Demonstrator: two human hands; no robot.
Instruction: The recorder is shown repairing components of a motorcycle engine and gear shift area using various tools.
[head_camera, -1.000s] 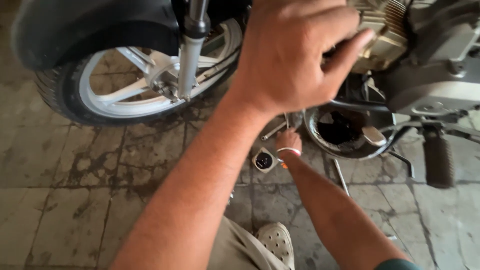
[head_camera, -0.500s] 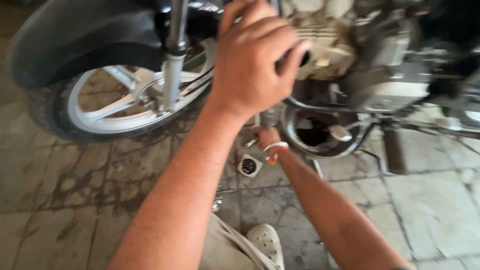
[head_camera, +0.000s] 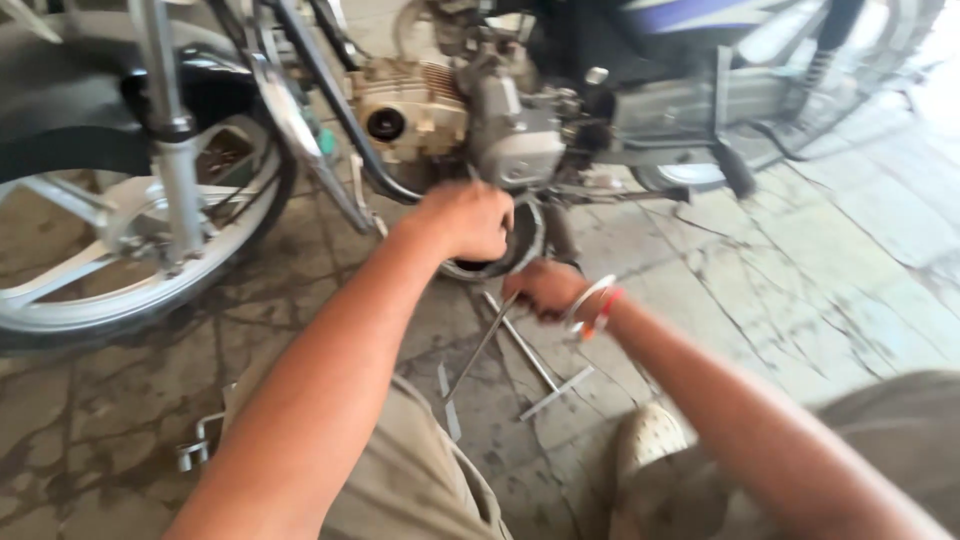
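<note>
My left hand is curled into a fist at the rim of a round dark pan, which sits on the floor under the motorcycle engine. What the fingers grip is hidden. My right hand, with bangles on its wrist, is closed on a thin metal rod tool. The rod slants down and to the left toward the floor. Just below that hand a T-shaped metal tool lies on the stone floor.
The front wheel and fork leg stand at the left. A small metal part lies on the floor near my left knee. My pale perforated shoe is at the bottom centre. Cracked paving stretches to the right.
The view has pulled back and swung right. My left hand came down off the engine to the pan's rim. My right hand now grips the rod tool lower, near the floor.
</note>
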